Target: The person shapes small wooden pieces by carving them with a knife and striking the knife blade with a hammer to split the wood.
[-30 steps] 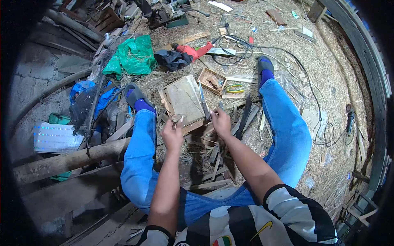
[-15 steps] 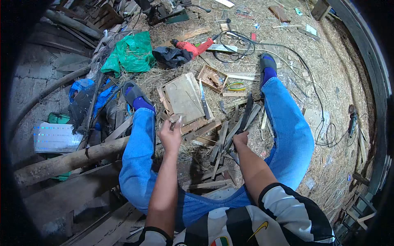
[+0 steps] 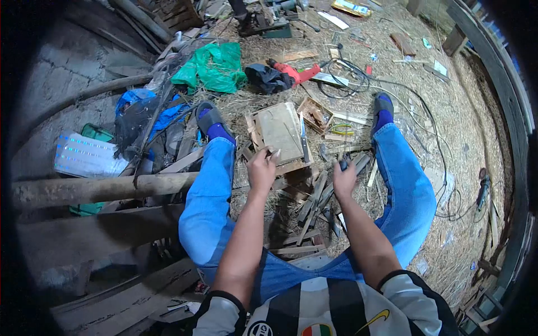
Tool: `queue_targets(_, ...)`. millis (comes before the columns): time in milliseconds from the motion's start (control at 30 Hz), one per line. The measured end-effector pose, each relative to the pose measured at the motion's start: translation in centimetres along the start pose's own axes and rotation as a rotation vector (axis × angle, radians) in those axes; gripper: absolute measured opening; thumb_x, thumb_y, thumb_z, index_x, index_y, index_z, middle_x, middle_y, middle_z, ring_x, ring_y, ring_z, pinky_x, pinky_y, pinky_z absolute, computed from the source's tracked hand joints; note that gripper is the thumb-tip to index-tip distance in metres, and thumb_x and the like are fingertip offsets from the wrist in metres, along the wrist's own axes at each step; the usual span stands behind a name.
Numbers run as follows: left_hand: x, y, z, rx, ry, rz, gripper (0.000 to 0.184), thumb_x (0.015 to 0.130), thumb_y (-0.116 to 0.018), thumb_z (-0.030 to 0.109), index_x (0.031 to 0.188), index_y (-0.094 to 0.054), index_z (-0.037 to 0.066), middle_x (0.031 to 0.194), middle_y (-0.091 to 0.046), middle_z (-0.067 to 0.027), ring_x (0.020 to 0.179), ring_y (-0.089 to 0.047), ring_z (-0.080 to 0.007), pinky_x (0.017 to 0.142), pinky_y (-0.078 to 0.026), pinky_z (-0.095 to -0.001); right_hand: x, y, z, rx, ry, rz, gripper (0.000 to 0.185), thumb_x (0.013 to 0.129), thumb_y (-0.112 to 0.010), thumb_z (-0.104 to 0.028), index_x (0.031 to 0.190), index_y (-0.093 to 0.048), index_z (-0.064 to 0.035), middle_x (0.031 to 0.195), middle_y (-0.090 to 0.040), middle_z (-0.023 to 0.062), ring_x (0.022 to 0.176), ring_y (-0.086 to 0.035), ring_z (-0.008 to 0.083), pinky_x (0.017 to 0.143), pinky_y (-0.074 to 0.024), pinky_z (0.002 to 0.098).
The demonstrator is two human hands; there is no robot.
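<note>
A yellow swoosh (image 3: 372, 322) marks your shirt (image 3: 314, 301). Your outstretched left hand (image 3: 260, 174) pinches a scrap (image 3: 274, 151) — your right hand (image 3: 345, 181) clasps a dark handle (image 3: 343, 165).

Yellow Nike swoosh (image 3: 372, 323) on striped shirt (image 3: 341, 302); tricolour shield (image 3: 318, 330), round badge (image 3: 260, 329) there too; words unreadable.

A flat rectangular wooden board (image 3: 276, 127) is lying forward of the hands (image 3: 261, 172). A black-handled metal knife (image 3: 304, 136) is lying along the board's right side. A small rectangular wooden box (image 3: 328, 121) is sitting beyond the knife, to the right, with wood pieces (image 3: 318, 115) lying inside. Farther forward, a red power drill (image 3: 301, 74) is lying right of a crumpled black plastic bag (image 3: 267, 79); a crumpled green plastic bag (image 3: 216, 67) is lying farther left.
</note>
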State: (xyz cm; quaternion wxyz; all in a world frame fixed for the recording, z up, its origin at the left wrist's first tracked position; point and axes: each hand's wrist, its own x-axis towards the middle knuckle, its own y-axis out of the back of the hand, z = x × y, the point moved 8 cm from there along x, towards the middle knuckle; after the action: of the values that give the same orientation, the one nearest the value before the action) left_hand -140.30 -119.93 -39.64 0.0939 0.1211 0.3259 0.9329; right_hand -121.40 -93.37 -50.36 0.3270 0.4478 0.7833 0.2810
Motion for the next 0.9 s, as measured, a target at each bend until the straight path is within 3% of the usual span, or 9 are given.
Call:
queue_targets(67,0.1,-0.1,-0.1,0.0,-0.053,0.048,0.024,0.086,-0.078,0.015,0.105,-0.073,0.001,0.094,-0.075,-0.0187,0.088,-0.075,-0.0339,0.076,-0.056,-0.0408,-2.4,2.1,-7.2,0.286,0.294,-0.116,0.044,0.092,-0.074,-0.036,0.112,-0.063,0.0014,0.086,-0.069,0.0245,0.083,-0.071,0.0424,0.071,-0.054,0.0483)
queue_targets(167,0.0,0.3,1.0,-0.011,-0.05,0.061,0.025,0.085,-0.078,0.013,0.106,-0.073,0.0,0.096,-0.075,-0.0193,0.09,-0.075,-0.0349,0.077,-0.057,-0.0414,-7.4,4.7,-13.5,0.314,0.459,-0.322,0.038,0.095,-0.072,-0.034,0.113,-0.062,-0.0014,0.08,-0.068,0.0204,0.074,-0.07,0.038,0.068,-0.0539,0.0464)
queue_targets(267,-0.1,0.3,0.5,-0.021,-0.071,0.08,0.026,0.084,-0.077,0.012,0.106,-0.073,-0.001,0.095,-0.075,-0.0208,0.089,-0.074,-0.0365,0.077,-0.057,-0.0408,-11.6,6.1,-16.7,0.285,0.632,-0.423,0.036,0.096,-0.071,-0.032,0.116,-0.062,-0.0032,0.083,-0.069,0.0209,0.076,-0.071,0.039,0.068,-0.0543,0.0456)
queue_targets(400,-0.3,0.4,0.3,-0.025,-0.086,0.094,0.025,0.083,-0.075,0.009,0.105,-0.073,-0.002,0.09,-0.074,-0.0219,0.082,-0.075,-0.0343,0.071,-0.057,-0.0399,-13.2,4.9,-16.6,0.262,0.652,-0.484,0.037,0.097,-0.07,-0.033,0.117,-0.06,-0.0033,0.085,-0.069,0.0227,0.078,-0.071,0.0428,0.068,-0.0542,0.0479)
queue_targets(500,-0.3,0.5,0.5,-0.009,-0.105,0.106,0.023,0.083,-0.074,0.008,0.105,-0.074,-0.002,0.087,-0.073,-0.0222,0.078,-0.074,-0.0335,0.068,-0.056,-0.0402,-13.2,4.7,-16.7,0.255,0.66,-0.48,0.037,0.096,-0.073,-0.029,0.119,-0.061,-0.0018,0.081,-0.068,0.0259,0.075,-0.07,0.0408,0.066,-0.0534,0.0436)
queue_targets(533,-0.3,0.5,0.4,-0.023,-0.084,0.104,0.022,0.084,-0.073,0.008,0.104,-0.074,-0.002,0.085,-0.073,-0.0223,0.077,-0.074,-0.0341,0.067,-0.055,-0.0406,-13.1,4.5,-16.6,0.229,0.649,-0.5,0.037,0.097,-0.07,-0.032,0.118,-0.06,-0.0028,0.084,-0.069,0.0256,0.08,-0.07,0.0437,0.068,-0.054,0.0474)
queue_targets(667,-0.2,0.1,-0.1,-0.054,-0.004,0.053,0.021,0.085,-0.073,0.007,0.104,-0.074,-0.001,0.085,-0.073,-0.0225,0.078,-0.074,-0.0354,0.068,-0.055,-0.0408,-12.9,4.1,-16.2,0.216,0.63,-0.546,0.039,0.098,-0.067,-0.037,0.118,-0.059,-0.004,0.087,-0.071,0.0264,0.085,-0.07,0.0474,0.071,-0.0545,0.0523)
queue_targets(733,-0.2,0.1,-0.2,-0.043,-0.035,0.078,0.024,0.082,-0.081,0.012,0.098,-0.072,-0.004,0.09,-0.073,-0.0226,0.081,-0.073,-0.0388,0.073,-0.057,-0.0434,-13.0,3.8,-15.9,0.209,0.65,-0.532,0.039,0.098,-0.067,-0.036,0.119,-0.059,-0.0039,0.087,-0.071,0.0263,0.085,-0.07,0.0475,0.071,-0.0545,0.0524)
queue_targets(900,-0.3,-0.2,-0.8,-0.031,-0.063,0.108,0.019,0.083,-0.076,0.008,0.099,-0.073,-0.003,0.088,-0.073,-0.0224,0.08,-0.073,-0.0382,0.071,-0.056,-0.0427,-13.4,3.7,-16.3,0.178,0.645,-0.561,0.039,0.098,-0.067,-0.036,0.118,-0.058,-0.0033,0.088,-0.071,0.0259,0.085,-0.069,0.0476,0.072,-0.0544,0.0528)
